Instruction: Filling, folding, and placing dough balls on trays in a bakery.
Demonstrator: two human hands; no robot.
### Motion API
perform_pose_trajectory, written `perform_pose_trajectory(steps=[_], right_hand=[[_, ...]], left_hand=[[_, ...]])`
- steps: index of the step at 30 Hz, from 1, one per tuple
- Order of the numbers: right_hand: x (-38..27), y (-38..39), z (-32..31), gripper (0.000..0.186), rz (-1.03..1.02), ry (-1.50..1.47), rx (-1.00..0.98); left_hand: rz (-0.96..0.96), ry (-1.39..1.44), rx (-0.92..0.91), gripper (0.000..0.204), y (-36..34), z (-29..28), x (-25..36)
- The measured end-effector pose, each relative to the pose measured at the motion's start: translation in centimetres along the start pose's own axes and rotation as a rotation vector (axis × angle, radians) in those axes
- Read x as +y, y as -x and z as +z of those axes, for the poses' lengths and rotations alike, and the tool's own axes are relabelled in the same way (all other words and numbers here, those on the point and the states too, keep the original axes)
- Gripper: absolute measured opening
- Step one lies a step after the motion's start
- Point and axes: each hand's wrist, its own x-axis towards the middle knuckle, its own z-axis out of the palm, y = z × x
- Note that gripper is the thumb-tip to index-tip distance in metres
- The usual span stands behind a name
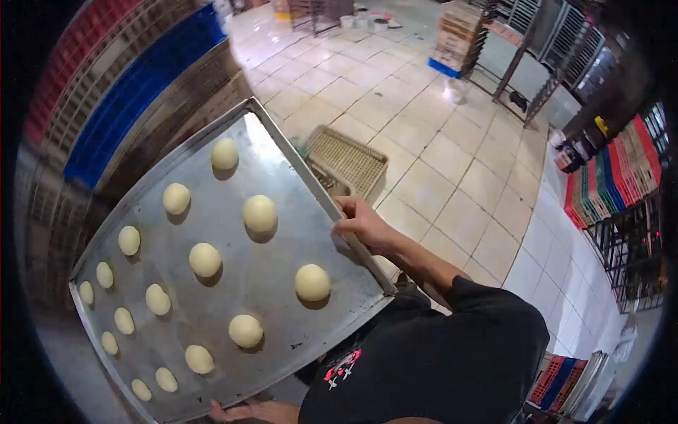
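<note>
A large rectangular silver-grey metal baking tray (289, 226) with a raised rim is held up in front of the person's body. Its surface is dull and slightly scuffed, with small dark marks near the edge closest to the person and a bright glint at the far corner. On it sit fifteen smooth, pale-yellow round dough balls (205, 260), set apart from one another in three rows of five. One row follows the far edge, one runs down the middle, and one lies along the near edge; each ball is plump and matte, with a small shadow beside it.

The right hand (364, 226) grips the tray's right edge, fingers closed on the rim. The left hand (261, 412) is at the near edge, thumb side showing; how far its fingers are curled cannot be told.

Beyond the right edge, a tan latticed plastic basket (347, 157) stands on the cream-tiled floor (438, 169). Stacked red, beige and blue plastic crates (138, 85) rise beside the far edge.
</note>
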Motion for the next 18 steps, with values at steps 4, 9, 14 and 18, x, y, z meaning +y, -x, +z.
perform_pose_trajectory(steps=[4,9,14,18], right_hand=[[-7.4,5.1,-11.2,0.02,-0.036,0.108,0.328],[-11.7,11.8,-25.0,0.041,0.0,0.451,0.699],[-9.3,20.0,-40.2,0.048,0.08,0.713,1.211],[-9.4,23.7,-47.2,0.046,-0.005,0.578,1.35]], left_hand=[[-0.334,0.128,-0.232,0.059,12.5,4.4,-8.6],[-0.734,0.181,-0.516,0.062,26.4,11.2,-13.9],[-0.996,0.102,-0.764,0.066,35.7,17.5,-24.7],[-1.191,0.164,-0.915,0.054,45.7,29.0,-25.1]])
